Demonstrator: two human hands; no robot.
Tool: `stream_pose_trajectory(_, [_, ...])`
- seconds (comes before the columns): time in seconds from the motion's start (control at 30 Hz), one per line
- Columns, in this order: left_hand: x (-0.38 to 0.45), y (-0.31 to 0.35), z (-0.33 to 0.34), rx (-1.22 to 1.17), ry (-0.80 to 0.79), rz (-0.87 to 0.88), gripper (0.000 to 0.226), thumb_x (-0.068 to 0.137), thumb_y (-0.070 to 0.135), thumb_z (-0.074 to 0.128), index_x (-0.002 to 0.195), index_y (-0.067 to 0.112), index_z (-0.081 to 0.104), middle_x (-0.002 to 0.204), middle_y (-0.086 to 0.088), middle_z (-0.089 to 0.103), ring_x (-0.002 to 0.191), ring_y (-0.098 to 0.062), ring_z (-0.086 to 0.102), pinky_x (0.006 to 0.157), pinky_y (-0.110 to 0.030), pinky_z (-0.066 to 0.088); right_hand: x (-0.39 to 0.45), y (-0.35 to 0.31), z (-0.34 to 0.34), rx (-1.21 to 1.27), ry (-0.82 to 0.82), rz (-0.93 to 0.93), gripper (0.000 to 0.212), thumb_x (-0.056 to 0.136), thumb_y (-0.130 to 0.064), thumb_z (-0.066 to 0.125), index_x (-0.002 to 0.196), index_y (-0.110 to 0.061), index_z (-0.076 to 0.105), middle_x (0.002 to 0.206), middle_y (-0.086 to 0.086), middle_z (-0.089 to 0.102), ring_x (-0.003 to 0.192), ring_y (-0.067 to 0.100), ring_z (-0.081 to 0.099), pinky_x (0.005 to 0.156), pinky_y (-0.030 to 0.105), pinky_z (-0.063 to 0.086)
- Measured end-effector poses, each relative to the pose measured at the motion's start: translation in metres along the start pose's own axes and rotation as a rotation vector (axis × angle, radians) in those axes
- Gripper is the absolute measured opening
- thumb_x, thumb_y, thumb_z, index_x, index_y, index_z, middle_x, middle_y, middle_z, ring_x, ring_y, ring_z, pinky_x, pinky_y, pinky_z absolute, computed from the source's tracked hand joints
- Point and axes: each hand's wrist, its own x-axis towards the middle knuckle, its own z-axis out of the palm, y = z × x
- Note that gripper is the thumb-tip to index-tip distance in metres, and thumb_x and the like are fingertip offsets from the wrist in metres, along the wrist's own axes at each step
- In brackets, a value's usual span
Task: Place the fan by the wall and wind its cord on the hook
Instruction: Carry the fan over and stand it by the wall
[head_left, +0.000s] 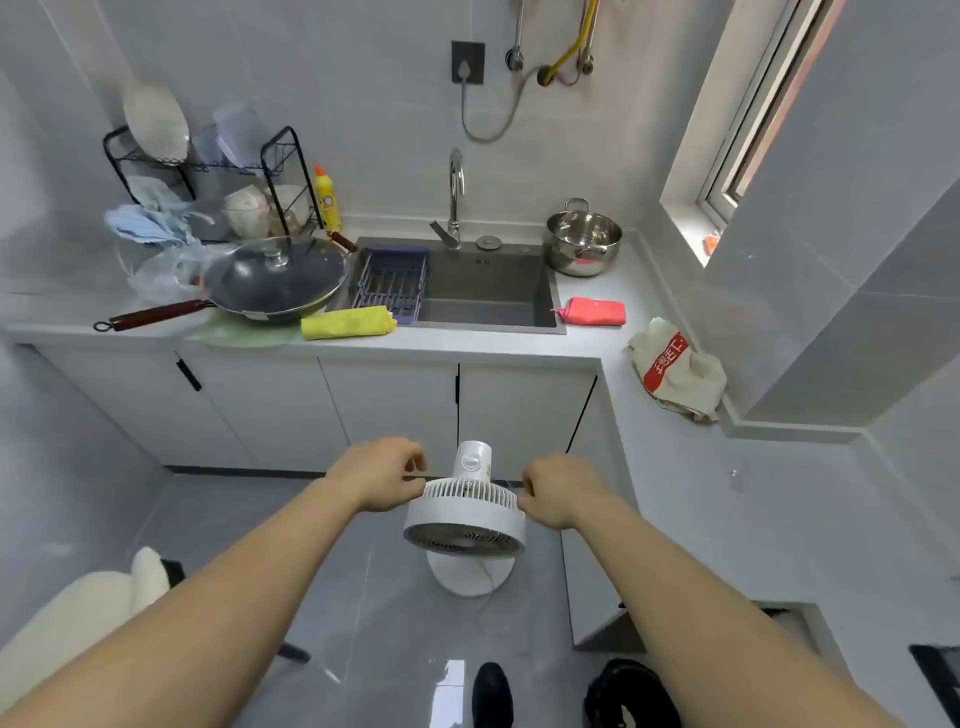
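One wide-angle view looks from the person's head, forward and down. It faces the worktop (519, 343) and sink (483, 291), with the floor (363, 623) close below.

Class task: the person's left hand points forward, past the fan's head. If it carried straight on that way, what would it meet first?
Probably the white cabinet door under the counter. The left hand grips the fan at its rim, and nothing else shows ahead, though depth is unclear.

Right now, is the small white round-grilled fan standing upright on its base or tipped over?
Upright. The white fan stands on its round base on the grey floor, head tilted upward, left hand and right hand gripping its rim.
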Motion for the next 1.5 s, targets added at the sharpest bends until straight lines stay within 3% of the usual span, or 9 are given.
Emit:
stream_pose_trajectory(0.27, [0.09,-0.015,0.062,-0.031,-0.175,-0.118,0.064,0.085,0.042,0.066,0.144,0.028,0.045,0.148,0.006,0.046,0.135,-0.02,0.047,0.105,-0.041,0.042,0.109,0.048,0.05,0.089,-0.233,-0.051,0.041,0.086,-0.047,0.058,0.119,-0.024,0.063,0.124,0.003,0.065,0.115,0.028,0.064,0.093,0.041,0.054])
stream_pose_trajectory(0.37, [0.105,-0.022,0.088,-0.007,-0.221,-0.111,0.085,0.082,0.043,0.069,0.156,0.029,0.029,0.158,0.006,0.036,0.142,-0.019,0.04,0.111,-0.043,0.038,0.129,0.05,0.081,0.109,-0.288,-0.086,0.065,0.087,-0.049,0.063,0.146,-0.026,0.047,0.146,0.002,0.048,0.129,0.027,0.052,0.098,0.041,0.051])
stream_pose_trajectory(0.47, [0.121,-0.029,0.113,0.016,-0.268,-0.111,0.101,0.081,0.041,0.071,0.162,0.029,0.011,0.166,0.006,0.024,0.149,-0.018,0.031,0.117,-0.044,0.031,0.143,0.044,0.114,0.121,-0.288,-0.132,0.083,0.082,-0.053,0.069,0.153,-0.027,0.035,0.149,-0.003,0.042,0.132,0.022,0.046,0.096,0.039,0.049])
stream_pose_trajectory(0.7, [0.162,-0.033,0.152,0.105,-0.345,-0.026,0.099,0.074,0.044,0.077,0.156,0.025,0.024,0.161,0.007,0.031,0.146,-0.015,0.031,0.112,-0.04,0.033,0.161,0.031,0.155,0.134,-0.297,-0.118,0.114,0.07,-0.051,0.076,0.161,-0.025,0.013,0.154,-0.004,0.035,0.136,0.024,0.042,0.106,0.044,0.041])
stream_pose_trajectory(0.87, [0.171,-0.032,0.178,0.138,-0.359,0.018,0.117,0.073,0.044,0.08,0.161,0.023,0.007,0.165,0.003,0.023,0.151,-0.017,0.024,0.119,-0.043,0.025,0.168,0.022,0.18,0.147,-0.198,-0.107,0.117,0.061,-0.05,0.082,0.157,-0.025,0.02,0.146,-0.006,0.043,0.132,0.02,0.048,0.097,0.039,0.045])
stream_pose_trajectory(1.03, [0.179,-0.045,0.194,0.161,-0.299,0.083,0.114,0.071,0.043,0.077,0.16,0.02,0.011,0.165,0.0,0.023,0.154,-0.018,0.02,0.126,-0.05,0.01,0.18,0.014,0.185,0.146,-0.136,-0.13,0.112,0.055,-0.049,0.081,0.153,-0.023,0.035,0.136,-0.006,0.054,0.123,0.02,0.056,0.087,0.038,0.047])
stream_pose_trajectory(1.13, [0.188,-0.05,0.195,0.154,-0.296,0.135,0.107,0.066,0.046,0.079,0.153,0.018,0.024,0.152,0.0,0.04,0.142,-0.018,0.039,0.121,-0.047,0.023,0.183,0.011,0.187,0.142,-0.139,-0.11,0.114,0.057,-0.054,0.081,0.154,-0.02,0.033,0.137,-0.005,0.055,0.123,0.021,0.057,0.09,0.039,0.049])
stream_pose_trajectory(1.23, [0.197,-0.058,0.188,0.111,-0.303,0.149,0.102,0.063,0.043,0.081,0.147,0.018,0.029,0.143,0.0,0.046,0.13,-0.019,0.049,0.101,-0.039,0.038,0.193,0.006,0.18,0.139,-0.162,-0.126,0.108,0.064,-0.052,0.08,0.154,-0.02,0.029,0.139,-0.005,0.052,0.126,0.021,0.054,0.096,0.038,0.047])
stream_pose_trajectory(1.5, [0.209,-0.1,0.157,0.041,-0.28,0.096,0.098,0.059,0.043,0.082,0.142,0.018,0.035,0.133,0.002,0.049,0.12,-0.019,0.053,0.097,-0.04,0.04,0.237,-0.01,0.136,0.101,-0.173,-0.216,0.095,0.069,-0.062,0.067,0.149,-0.02,0.036,0.137,-0.001,0.047,0.124,0.025,0.049,0.098,0.039,0.037])
